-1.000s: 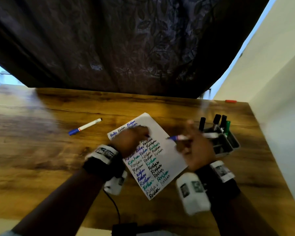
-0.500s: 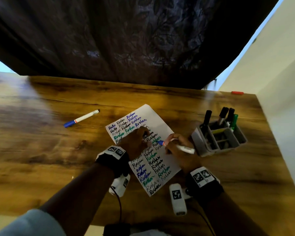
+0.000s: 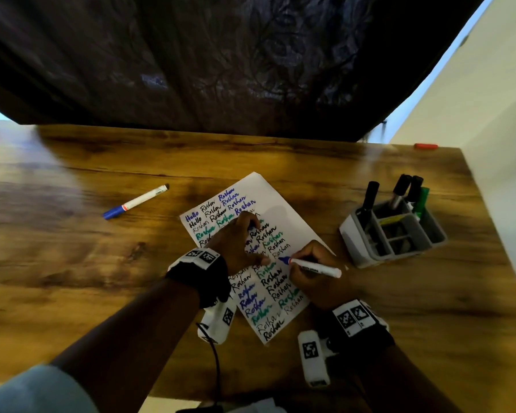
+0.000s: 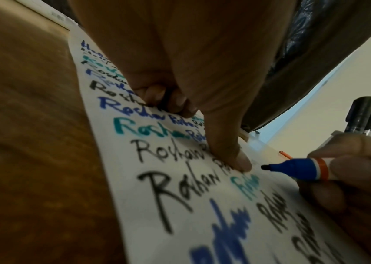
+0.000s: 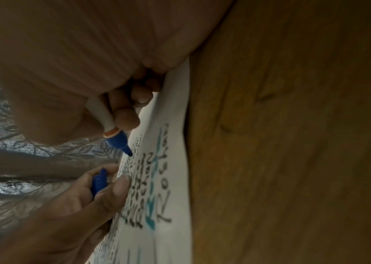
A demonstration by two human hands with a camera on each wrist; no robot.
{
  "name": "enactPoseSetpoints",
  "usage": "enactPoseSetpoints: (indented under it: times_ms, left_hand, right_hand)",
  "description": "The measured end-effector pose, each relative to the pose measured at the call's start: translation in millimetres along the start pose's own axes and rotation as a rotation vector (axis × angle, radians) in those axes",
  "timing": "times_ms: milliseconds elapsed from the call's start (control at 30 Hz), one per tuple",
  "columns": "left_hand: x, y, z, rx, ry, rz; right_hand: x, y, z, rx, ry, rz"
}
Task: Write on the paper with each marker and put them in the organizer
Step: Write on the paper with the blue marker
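on the wooden table (image 3: 72,263), a white paper (image 3: 289,210) crowded with rows of handwritten words in blue, black and teal, lying skewed. pinned by the left hand (image 3: 236,242), thumb tip pressed flat on the sheet in the left wrist view, other fingers curled around a blue cap (image 5: 98,180) seen in the right wrist view. right hand (image 3: 316,278) resting on the paper's right edge, fingers pinched around an uncapped marker (image 3: 313,268): white round barrel, orange ring, blue tapered nose, dark tip. tip pointing toward the left thumb, just beside it; whether touching the sheet or just above, cannot tell.

right of the paper and apart from it, a grey plastic organizer (image 3: 358,242), boxy, divided into compartments, with black-capped markers (image 3: 370,195) and a green one (image 3: 422,201) standing upright or leaning in the far cells; near cells look dark, contents unclear. well to the left of the paper, another white marker with blue cap (image 3: 134,201) lying slanted on bare wood.

table surface glossy, brown grain with dark knots. small orange object (image 3: 426,146) at the far right corner. dark leaf-patterned curtain (image 3: 221,61) along the far edge, pale wall (image 3: 495,114) close on the right side just beyond the organizer. broad open wood to the left and between paper and near edge.
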State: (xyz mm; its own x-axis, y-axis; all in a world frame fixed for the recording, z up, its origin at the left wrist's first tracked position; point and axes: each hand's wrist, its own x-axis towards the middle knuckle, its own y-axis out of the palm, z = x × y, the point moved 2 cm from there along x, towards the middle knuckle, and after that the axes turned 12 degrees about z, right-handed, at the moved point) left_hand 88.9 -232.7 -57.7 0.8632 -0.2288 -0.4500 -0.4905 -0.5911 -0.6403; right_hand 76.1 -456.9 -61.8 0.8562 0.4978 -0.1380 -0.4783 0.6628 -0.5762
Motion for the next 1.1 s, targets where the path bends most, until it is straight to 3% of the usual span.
enactPoseSetpoints:
  times_ms: [400,1000,1100]
  left_hand:
    - [-1.4,0.6,-1.7,-0.020,-0.018,-0.021]
    - [-2.6,-0.3,-4.7,-0.022,-0.049,-0.013]
    - [-2.5,-0.4,-5.0,-0.029,-0.053,-0.011]
  right_hand:
    - [-3.4,-0.9,8.8,-0.052,-0.081,-0.010]
    - [-1.7,-0.4,-1.3,0.017,0.009,0.033]
    - [-2.3,6.0,-12.4,0.039,0.030,-0.075]
